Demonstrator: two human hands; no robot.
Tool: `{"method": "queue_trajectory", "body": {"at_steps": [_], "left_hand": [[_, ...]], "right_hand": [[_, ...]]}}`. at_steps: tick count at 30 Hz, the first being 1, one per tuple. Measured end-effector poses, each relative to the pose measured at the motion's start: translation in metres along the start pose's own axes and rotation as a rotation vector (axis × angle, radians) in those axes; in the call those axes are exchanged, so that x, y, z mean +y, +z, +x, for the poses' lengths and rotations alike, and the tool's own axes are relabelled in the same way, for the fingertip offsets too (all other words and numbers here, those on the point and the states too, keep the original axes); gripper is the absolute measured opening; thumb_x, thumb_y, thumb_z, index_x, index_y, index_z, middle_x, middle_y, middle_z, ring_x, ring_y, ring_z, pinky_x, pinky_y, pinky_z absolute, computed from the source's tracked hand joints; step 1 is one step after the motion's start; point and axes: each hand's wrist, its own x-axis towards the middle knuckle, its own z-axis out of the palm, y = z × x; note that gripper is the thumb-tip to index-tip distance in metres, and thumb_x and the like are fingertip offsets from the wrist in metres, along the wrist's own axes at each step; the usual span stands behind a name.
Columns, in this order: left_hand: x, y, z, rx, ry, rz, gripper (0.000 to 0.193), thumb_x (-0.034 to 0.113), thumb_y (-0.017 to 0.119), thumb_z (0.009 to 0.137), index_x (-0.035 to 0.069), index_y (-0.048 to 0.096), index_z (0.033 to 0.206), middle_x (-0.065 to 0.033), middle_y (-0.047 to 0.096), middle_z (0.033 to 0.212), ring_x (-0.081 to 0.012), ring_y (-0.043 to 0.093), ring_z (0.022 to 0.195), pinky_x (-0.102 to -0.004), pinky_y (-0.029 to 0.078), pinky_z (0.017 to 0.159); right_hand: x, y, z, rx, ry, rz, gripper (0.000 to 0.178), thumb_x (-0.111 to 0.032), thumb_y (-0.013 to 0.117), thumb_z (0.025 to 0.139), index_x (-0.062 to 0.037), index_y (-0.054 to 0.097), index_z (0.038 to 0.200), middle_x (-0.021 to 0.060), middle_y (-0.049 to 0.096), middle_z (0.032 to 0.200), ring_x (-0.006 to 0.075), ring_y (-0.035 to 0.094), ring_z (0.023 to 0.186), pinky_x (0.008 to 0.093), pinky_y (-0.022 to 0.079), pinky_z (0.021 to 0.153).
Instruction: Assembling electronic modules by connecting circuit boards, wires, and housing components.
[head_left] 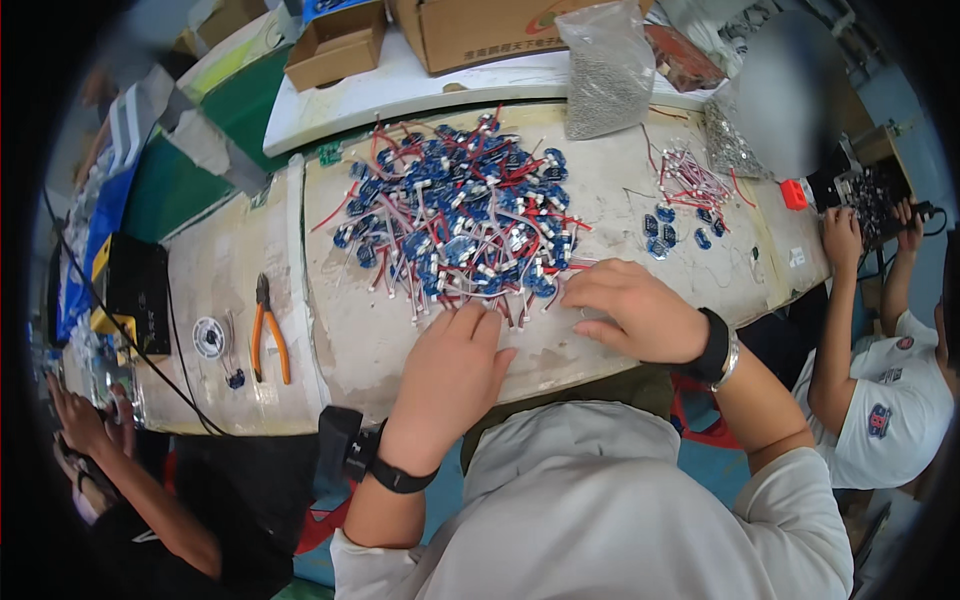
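A heaped pile of small round blue circuit boards [462, 250] with red and white wires and white connectors covers the middle of the table. My left hand [450, 365] reaches to the pile's near edge, palm down, its thumb apart from the fingers; the fingertips touch or nearly touch the wire ends. To the right of the pile's near edge is my right hand [640, 315], with curved fingers and the thumb held away from them. Nothing shows between its thumb and fingers.
Orange-handled cutters [266, 335] and a white spool [209, 338] lie left. At right are several loose blue boards [660, 232], a wire bundle [692, 182] and a bag of small parts [608, 80]. Cardboard boxes [480, 35] stand behind. People work on both sides.
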Motion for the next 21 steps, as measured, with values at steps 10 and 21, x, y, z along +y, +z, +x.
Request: {"method": "queue_trajectory", "body": {"at_steps": [10,21], "left_hand": [[0.038,0.004,-0.014,0.148,0.063,0.071,0.023,0.013,0.057,0.079,-0.003,0.055,0.095,-0.0201,0.056,0.092,-0.0354,0.053,0.085,-0.0369,0.042,0.076],[0.077,0.027,0.003,0.150,-0.074,-0.078,0.020,0.011,0.055,0.080,-0.002,0.057,0.094,-0.0166,0.058,0.089,-0.0296,0.055,0.083,-0.0334,0.043,0.073]], "right_hand": [[0.012,-0.003,-0.077,0.328,-0.051,0.176,0.018,-0.017,0.055,0.078,-0.0048,0.051,0.091,0.0109,0.050,0.095,0.0277,0.048,0.091,0.0370,0.038,0.080],[0.036,-0.025,-0.154,0.451,0.108,0.247,0.016,-0.017,0.054,0.079,-0.0048,0.054,0.088,0.0081,0.052,0.090,0.0254,0.049,0.089,0.0355,0.039,0.078]]}}
